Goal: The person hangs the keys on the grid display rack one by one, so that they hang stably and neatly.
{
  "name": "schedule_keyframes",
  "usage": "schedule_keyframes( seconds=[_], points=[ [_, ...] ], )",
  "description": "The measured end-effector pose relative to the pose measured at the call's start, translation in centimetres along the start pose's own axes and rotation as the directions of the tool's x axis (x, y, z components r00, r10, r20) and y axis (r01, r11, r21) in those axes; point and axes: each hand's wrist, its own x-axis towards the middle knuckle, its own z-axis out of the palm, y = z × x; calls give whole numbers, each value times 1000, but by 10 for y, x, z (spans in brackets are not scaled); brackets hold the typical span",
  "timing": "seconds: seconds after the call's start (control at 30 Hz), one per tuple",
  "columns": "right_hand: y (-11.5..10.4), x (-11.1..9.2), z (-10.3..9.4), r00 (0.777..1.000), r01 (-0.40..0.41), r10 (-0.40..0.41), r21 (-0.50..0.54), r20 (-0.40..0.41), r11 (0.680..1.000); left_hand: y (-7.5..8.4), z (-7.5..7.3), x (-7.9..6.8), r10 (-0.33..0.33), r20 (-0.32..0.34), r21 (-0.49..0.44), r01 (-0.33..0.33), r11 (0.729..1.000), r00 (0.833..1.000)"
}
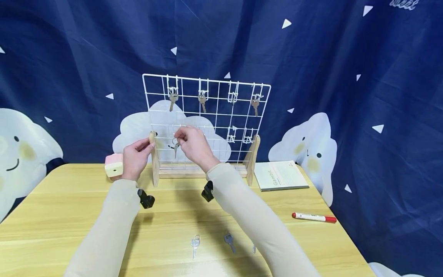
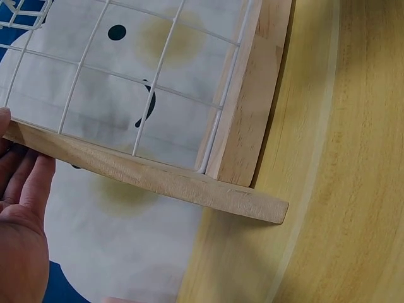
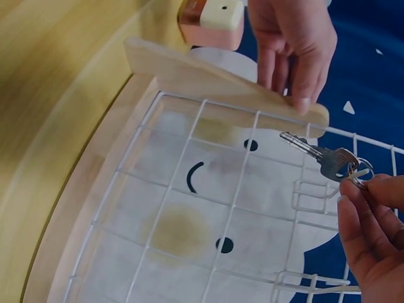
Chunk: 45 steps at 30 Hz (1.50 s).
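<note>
Key [image 3: 331, 164]: shiny mtl; stand [image 2: 158, 176]: matt wd; grid [image 2: 156, 86]: smooth wire.

Perhaps seven keys [image 3: 332, 164], one rack [image 1: 183, 174]

The left wrist view crops the left grip [image 2: 24, 237]; the right sleeve [image 1: 254, 207] partly hides a metal piece [image 1: 254, 249] (kind unclear).

and here's the cloth [image 1: 322, 57], deep blue, hanging in folds right across the back! white triangles [image 1: 286, 24] dotted over it, smiling clouds [image 1: 38, 138] down low, white lettering [image 1: 405, 4] at top right! below it, the table [image 1: 52, 227], yellow wood grain, rounded far left corner, bright glare [image 1: 211, 270] near the front!
</note>
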Motion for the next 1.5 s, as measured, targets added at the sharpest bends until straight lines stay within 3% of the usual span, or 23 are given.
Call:
schedule_keyframes(
  seconds=[0.53,0.8,1.13,1.5],
  points=[
    [9,-7,9,1000,-27,27,-40,-6,999,-3,2,-5,-30,4,-15,30,999,1000],
    [16,-18,7,999,-9,8,32,42,999,-3,4,-5,-14,15,-28,14,1000,1000],
    [16,-47,-2,988,95,-104,84,113,992,0,5,-5,5,18,-27,-4,1000,1000],
    [24,-95,-9,964,43,-43,5,263,999,2,1,-3,3,56,-50,0,999,998]
  ],
)
